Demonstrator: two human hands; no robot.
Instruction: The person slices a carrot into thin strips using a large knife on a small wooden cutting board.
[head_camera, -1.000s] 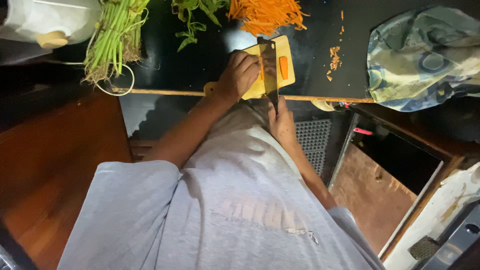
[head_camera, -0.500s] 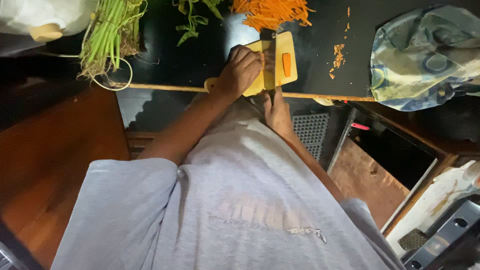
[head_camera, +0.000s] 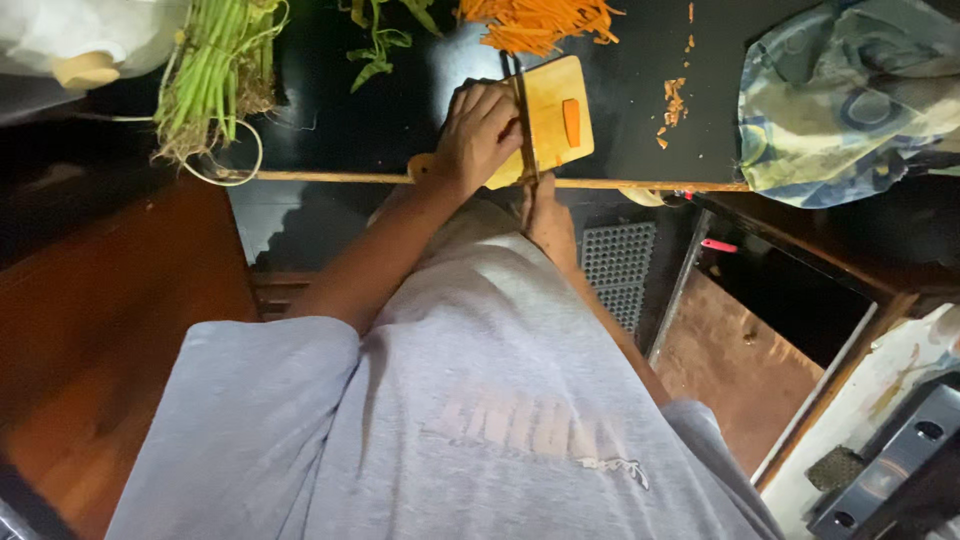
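The carrot piece (head_camera: 571, 122) lies uncut on our cutting board (head_camera: 545, 90) at top centre, beside shredded carrot (head_camera: 535, 20) already piled above, while our left hand (head_camera: 478, 135) presses down, fingers curled, and our right hand (head_camera: 548, 215) grips the knife (head_camera: 522, 110).

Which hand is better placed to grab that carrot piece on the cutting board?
Probably the left hand: it rests on the cutting board near the carrot piece, while the right hand grips the knife.

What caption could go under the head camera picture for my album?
Left hand steadies a small wooden board while the right hand holds a knife beside a carrot piece.
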